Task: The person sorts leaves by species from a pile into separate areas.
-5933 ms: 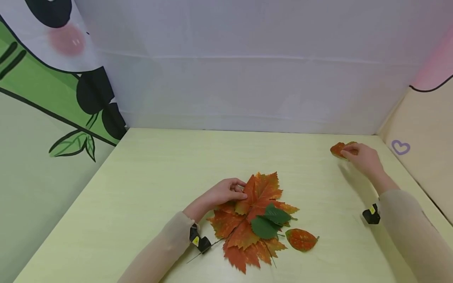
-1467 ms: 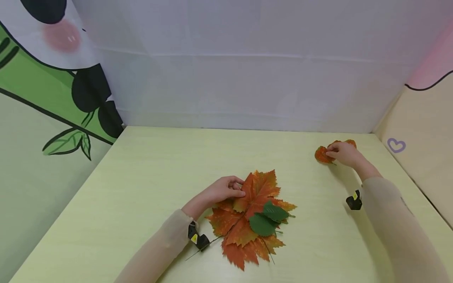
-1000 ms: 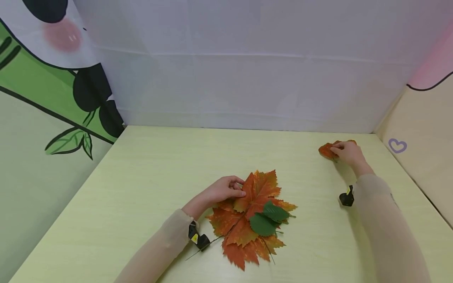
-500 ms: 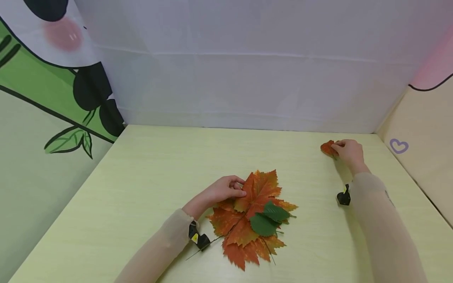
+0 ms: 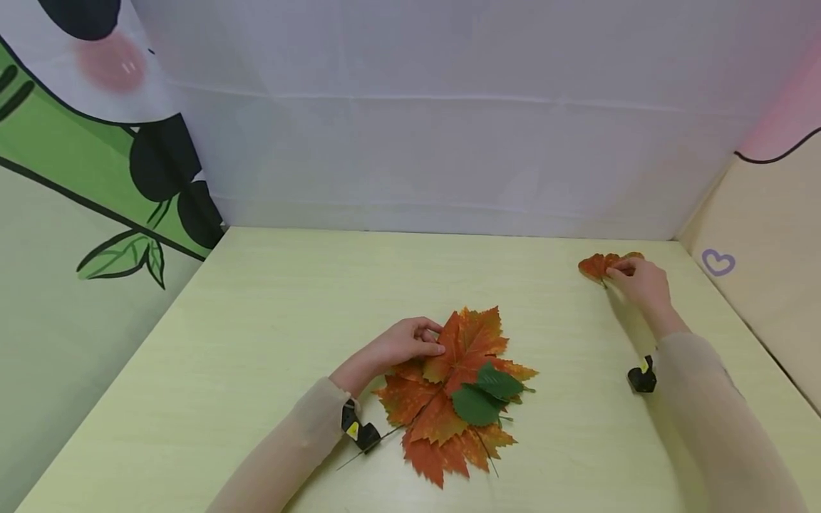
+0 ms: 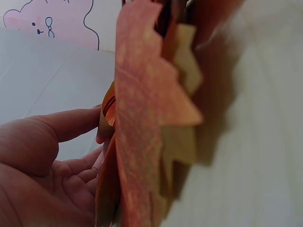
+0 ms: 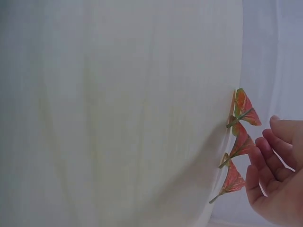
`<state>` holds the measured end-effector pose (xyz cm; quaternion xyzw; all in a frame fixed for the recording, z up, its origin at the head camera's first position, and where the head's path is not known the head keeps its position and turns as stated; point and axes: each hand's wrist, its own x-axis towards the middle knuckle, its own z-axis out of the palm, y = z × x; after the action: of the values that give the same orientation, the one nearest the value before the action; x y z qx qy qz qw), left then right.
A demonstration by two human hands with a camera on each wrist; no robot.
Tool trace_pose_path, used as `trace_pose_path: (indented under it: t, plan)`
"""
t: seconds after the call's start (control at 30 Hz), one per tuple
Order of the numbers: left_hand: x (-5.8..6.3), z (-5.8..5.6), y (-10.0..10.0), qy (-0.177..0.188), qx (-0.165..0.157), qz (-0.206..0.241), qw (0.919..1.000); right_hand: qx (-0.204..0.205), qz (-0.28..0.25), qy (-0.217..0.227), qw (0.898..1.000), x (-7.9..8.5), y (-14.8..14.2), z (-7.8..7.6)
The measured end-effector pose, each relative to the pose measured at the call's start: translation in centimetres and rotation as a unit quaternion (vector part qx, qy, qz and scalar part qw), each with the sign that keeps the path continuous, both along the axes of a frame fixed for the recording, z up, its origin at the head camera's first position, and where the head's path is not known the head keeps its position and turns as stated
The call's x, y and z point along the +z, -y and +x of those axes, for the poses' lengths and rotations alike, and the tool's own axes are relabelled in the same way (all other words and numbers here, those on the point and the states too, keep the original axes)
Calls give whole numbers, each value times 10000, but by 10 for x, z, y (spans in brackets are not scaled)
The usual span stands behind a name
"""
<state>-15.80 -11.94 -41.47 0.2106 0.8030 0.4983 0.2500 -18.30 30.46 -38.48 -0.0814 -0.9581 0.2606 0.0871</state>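
Note:
My left hand (image 5: 399,347) holds the edge of a bunch of orange maple leaves (image 5: 471,349) between thumb and fingers; they lie spread at the middle front of the table, thin stems trailing. In the left wrist view the thumb (image 6: 78,124) reaches the leaf edge. Two green leaves (image 5: 481,405) lie on top of the orange ones. At the back right, my right hand (image 5: 643,285) hovers by small red-orange oval leaves (image 5: 596,266), partly covering them in the head view. The right wrist view shows three oval leaves (image 7: 242,144) in a row beside loosely bent fingers (image 7: 267,163).
The pale yellow table (image 5: 276,320) meets a white cloth backdrop (image 5: 417,164) just behind the oval leaves. Printed side panels stand left and right, the right panel (image 5: 770,235) close to my right arm. Black cameras (image 5: 642,377) sit at both wrists.
The oval leaf that lay beside the maple leaves has gone from there to the back-right row. My right hand has since shifted slightly right, off the leaf; my left has stayed put.

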Motion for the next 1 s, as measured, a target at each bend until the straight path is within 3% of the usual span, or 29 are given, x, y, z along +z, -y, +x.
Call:
trace_pose_path:
  t: [0.27,0.43,1.0]
  plan:
    - [-1,-2,1,-41,-15,-1,10000,775,265,-246,9963,7,22,26]
    - [-1,-2,1,-89,-26,-30,10000,1306,450,-170,9903,7,38,41]
    - [2,2,1,56,0,84,9999,2288,325,54,9729,2,103,83]
